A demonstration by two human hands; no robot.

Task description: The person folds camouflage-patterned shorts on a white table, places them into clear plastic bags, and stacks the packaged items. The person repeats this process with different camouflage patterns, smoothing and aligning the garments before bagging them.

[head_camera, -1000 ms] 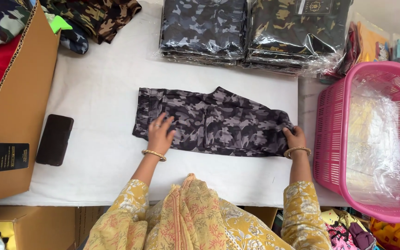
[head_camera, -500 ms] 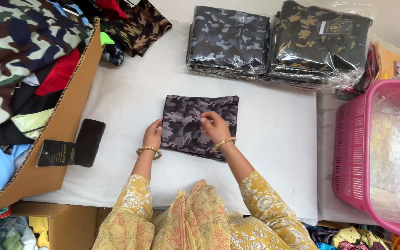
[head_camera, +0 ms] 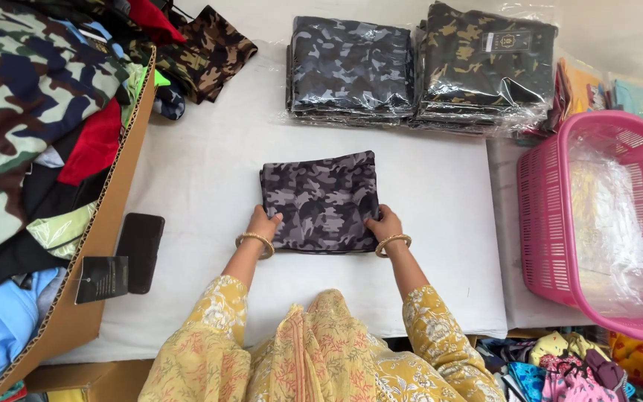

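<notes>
Hands frame a folded grey camouflage garment [head_camera: 320, 201] at the centre of the frame, on the white table [head_camera: 440, 223]. The left hand [head_camera: 263, 223] rests on the garment's lower left edge, fingers flat and pressed onto the cloth rather than closed round it. The right hand [head_camera: 385, 222] lies likewise at the lower right edge, fingers spread against the fabric, nothing clamped in either grip.

Judging by its shape, the folding looks about finished: the garment is a compact, near-square packet with fairly even edges. It has no plastic wrap, unlike the two bagged stacks [head_camera: 351, 71] at the top of the frame, so bagging appears to be left.

At the left, a cardboard box [head_camera: 106, 238] holds loose clothes in camouflage, red and blue, and a dark phone [head_camera: 140, 251] lies just beside it on the table. At the right stands a pink basket [head_camera: 552, 223] with clear plastic inside.
</notes>
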